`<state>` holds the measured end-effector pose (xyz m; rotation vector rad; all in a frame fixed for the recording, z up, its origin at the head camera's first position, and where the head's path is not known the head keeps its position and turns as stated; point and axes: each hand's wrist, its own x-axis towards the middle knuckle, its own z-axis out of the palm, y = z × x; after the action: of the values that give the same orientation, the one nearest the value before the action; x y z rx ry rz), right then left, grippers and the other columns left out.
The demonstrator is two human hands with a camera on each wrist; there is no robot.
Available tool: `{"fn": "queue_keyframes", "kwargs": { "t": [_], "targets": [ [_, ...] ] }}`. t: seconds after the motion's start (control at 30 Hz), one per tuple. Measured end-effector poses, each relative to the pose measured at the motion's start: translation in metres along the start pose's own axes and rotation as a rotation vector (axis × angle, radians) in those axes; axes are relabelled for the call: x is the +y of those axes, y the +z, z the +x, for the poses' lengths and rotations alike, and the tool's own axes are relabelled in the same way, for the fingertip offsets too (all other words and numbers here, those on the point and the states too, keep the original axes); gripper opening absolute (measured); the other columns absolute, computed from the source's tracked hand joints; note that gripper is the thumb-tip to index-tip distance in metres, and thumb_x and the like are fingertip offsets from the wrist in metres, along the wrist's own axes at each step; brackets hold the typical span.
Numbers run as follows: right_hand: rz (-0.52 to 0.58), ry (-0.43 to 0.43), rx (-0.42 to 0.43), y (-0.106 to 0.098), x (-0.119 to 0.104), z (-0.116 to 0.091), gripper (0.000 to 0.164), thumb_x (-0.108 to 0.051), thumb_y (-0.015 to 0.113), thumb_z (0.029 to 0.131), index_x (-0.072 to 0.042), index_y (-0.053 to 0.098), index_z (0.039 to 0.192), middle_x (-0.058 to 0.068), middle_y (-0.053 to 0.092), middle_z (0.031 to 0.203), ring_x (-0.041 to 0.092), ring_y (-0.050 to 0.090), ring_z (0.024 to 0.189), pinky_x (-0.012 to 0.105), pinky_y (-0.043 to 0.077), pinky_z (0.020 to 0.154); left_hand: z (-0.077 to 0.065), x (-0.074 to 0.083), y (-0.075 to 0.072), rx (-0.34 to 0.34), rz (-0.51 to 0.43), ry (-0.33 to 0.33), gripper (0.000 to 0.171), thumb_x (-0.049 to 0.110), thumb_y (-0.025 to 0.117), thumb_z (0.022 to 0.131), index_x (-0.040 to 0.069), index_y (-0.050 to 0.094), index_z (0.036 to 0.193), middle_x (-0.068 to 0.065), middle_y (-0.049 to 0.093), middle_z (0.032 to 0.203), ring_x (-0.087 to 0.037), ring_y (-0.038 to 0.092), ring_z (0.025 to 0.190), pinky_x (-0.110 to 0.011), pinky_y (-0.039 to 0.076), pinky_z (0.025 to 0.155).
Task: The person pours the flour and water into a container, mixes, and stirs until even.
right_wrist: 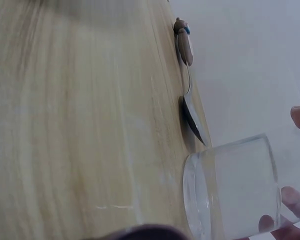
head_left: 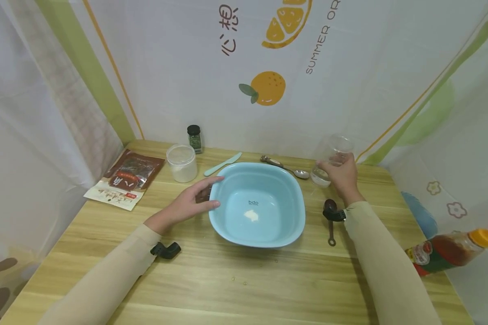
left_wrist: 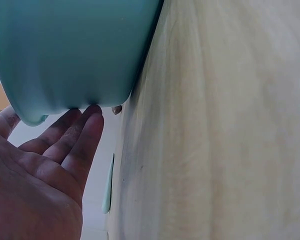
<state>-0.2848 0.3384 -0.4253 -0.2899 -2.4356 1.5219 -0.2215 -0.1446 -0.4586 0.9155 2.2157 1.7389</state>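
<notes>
Left hand: spread and nearly straight at the fingers, touching the left side of the blue basin; fingertips against the outer wall in the left wrist view.
Right hand: curled round the clear cup, with thumb and fingers on different sides; hard to tell how firmly.
Clear cup: right of the basin, at middle right of the head view; hard to tell whether resting or slightly lifted.
Basin: at the centre of the head view, upright on the wooden table; marked "bdo" inside, with a small patch of white powder just below the letters.
Metal spoon: along the basin's upper right, bowl end toward the cup.
Brown measuring spoon: right of centre, below the cup, partly hidden by a black wrist camera.
Pale green knife: just above the basin's upper left.
Clear tub: left of the knife, holding something white.
Small jar: black-lidded, above the tub.
Brown packet: lying flat at middle left.
Sauce bottle: yellow-orange-capped, at lower right.
Curtain: across the top, white with orange fruit prints.
</notes>
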Motion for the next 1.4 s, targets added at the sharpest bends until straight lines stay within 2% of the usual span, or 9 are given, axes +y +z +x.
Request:
{"fn": "queue_keyframes", "kwargs": {
  "t": [0.3, 0.47, 0.67, 0.87, 1.1, 1.4],
  "targets": [
    [-0.025, -0.047, 0.040, 0.000, -0.004, -0.008, 0.084, -0.038, 0.089, 0.094, 0.000, 0.044, 0.154, 0.017, 0.057, 0.148, 0.032, 0.057, 0.134, 0.046, 0.050, 0.113, 0.001, -0.001, -0.001, -0.005, -0.009, -0.005, 0.074, 0.005, 0.076, 0.105, 0.005, 0.041, 0.170, -0.026, 0.054, 0.164, -0.045, 0.059, 0.146, -0.049, 0.055, 0.115],
    [-0.069, -0.110, 0.064, -0.003, -0.011, -0.013, 0.086, -0.036, 0.091, 0.092, -0.004, 0.044, 0.157, 0.018, 0.061, 0.149, 0.035, 0.059, 0.137, 0.053, 0.049, 0.116, 0.001, -0.001, 0.000, -0.003, -0.012, 0.005, 0.074, 0.005, 0.076, 0.105, 0.004, 0.041, 0.170, -0.026, 0.053, 0.165, -0.045, 0.058, 0.147, -0.049, 0.054, 0.116],
    [-0.107, -0.121, 0.062, -0.006, -0.027, -0.027, 0.085, -0.029, 0.092, 0.089, -0.008, 0.045, 0.156, 0.021, 0.061, 0.153, 0.039, 0.058, 0.141, 0.060, 0.047, 0.117, 0.001, 0.001, 0.000, -0.005, -0.014, 0.003, 0.074, 0.005, 0.076, 0.104, 0.004, 0.042, 0.170, -0.027, 0.053, 0.165, -0.047, 0.056, 0.148, -0.052, 0.052, 0.117],
    [-0.247, -0.203, 0.077, -0.006, -0.038, -0.044, 0.077, -0.028, 0.094, 0.086, -0.006, 0.052, 0.146, 0.027, 0.063, 0.147, 0.048, 0.058, 0.138, 0.067, 0.048, 0.111, 0.001, 0.000, 0.000, -0.002, -0.015, 0.004, 0.073, 0.006, 0.076, 0.105, 0.003, 0.042, 0.170, -0.027, 0.052, 0.165, -0.047, 0.056, 0.148, -0.054, 0.052, 0.118],
    [-0.340, -0.304, 0.097, -0.001, -0.041, -0.056, 0.068, -0.028, 0.093, 0.084, -0.004, 0.059, 0.138, 0.022, 0.068, 0.134, 0.046, 0.063, 0.124, 0.064, 0.051, 0.101, 0.001, 0.000, -0.001, 0.001, -0.016, 0.004, 0.072, 0.004, 0.076, 0.104, 0.004, 0.043, 0.169, -0.026, 0.052, 0.165, -0.047, 0.057, 0.147, -0.052, 0.055, 0.115],
    [-0.434, -0.395, 0.102, 0.002, -0.040, -0.065, 0.072, -0.025, 0.093, 0.082, -0.001, 0.061, 0.143, 0.024, 0.069, 0.135, 0.048, 0.065, 0.120, 0.069, 0.052, 0.098, 0.002, -0.002, -0.001, 0.000, -0.019, -0.007, 0.073, 0.007, 0.077, 0.105, 0.006, 0.044, 0.169, -0.024, 0.050, 0.168, -0.045, 0.056, 0.148, -0.048, 0.056, 0.113]
  ]
}}
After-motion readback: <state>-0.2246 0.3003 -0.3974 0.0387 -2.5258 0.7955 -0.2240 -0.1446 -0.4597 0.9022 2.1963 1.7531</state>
